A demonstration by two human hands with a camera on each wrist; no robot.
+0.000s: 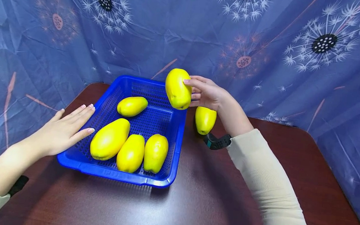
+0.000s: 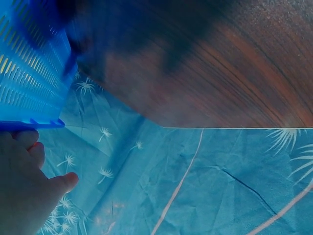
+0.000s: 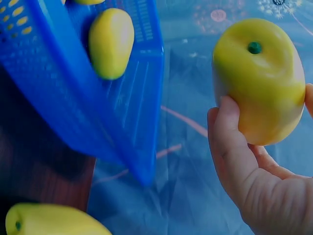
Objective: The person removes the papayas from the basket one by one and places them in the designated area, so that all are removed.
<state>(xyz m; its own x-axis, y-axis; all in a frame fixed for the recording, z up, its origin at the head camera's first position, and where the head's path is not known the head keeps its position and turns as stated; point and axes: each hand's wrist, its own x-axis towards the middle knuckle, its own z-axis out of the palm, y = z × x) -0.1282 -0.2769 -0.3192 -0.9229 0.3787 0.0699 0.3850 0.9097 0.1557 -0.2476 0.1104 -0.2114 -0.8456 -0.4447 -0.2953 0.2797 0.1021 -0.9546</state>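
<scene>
My right hand (image 1: 210,92) holds a yellow papaya (image 1: 178,88) in the air at the far right corner of a blue plastic basket (image 1: 115,174). Thumb and fingers grip its sides; the right wrist view shows a green stem spot on the papaya (image 3: 259,78). On the basket's left rim rests my left hand (image 1: 64,132), its fingers straight and spread, thumb over the inside. Several yellow papayas lie in the basket, among them a large one (image 1: 109,139) near the thumb and one with a greenish tip (image 1: 132,106) farther back.
Another papaya (image 1: 205,120) lies on the dark wooden table (image 1: 212,202) right of the basket, partly hidden behind my right hand. A blue cloth (image 1: 190,31) with dandelion prints hangs behind the table and at its sides.
</scene>
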